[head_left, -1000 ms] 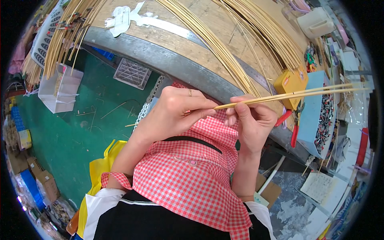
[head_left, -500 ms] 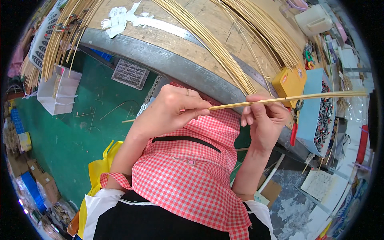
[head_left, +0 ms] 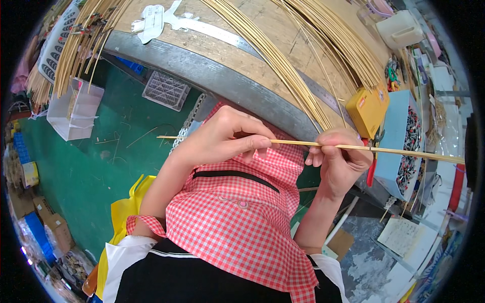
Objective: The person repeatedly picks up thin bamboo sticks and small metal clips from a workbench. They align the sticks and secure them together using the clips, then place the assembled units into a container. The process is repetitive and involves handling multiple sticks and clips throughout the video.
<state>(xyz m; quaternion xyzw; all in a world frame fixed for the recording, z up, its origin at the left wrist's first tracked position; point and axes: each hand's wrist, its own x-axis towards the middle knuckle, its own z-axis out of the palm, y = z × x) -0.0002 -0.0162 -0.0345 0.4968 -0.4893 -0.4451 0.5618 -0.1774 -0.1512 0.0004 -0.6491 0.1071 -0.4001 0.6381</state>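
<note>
A long, thin bamboo strip (head_left: 295, 143) runs across in front of my red checked apron (head_left: 227, 212). My left hand (head_left: 230, 135) pinches it between thumb and fingers, and a short length pokes out beyond that hand on the left. Farther right, my right hand (head_left: 341, 159) grips the same strip between thumb and forefinger. Past the right hand it looks like two lengths lying together, with a small dark mark near the fingers, and it reaches toward the right rim of the view.
Bundles of bamboo strips (head_left: 333, 38), a steel ruler (head_left: 222, 36) and a yellow box (head_left: 366, 108) lie on the wooden workbench (head_left: 202, 55). A blue box (head_left: 396, 141) of small dark and red pieces stands right, beside red-handled pliers (head_left: 372, 169). Crates (head_left: 165, 91) sit on the green floor.
The strip's right end has swung down, so it now slopes down to the right. More of it shows left of my left hand. Both hands keep their grip.
</note>
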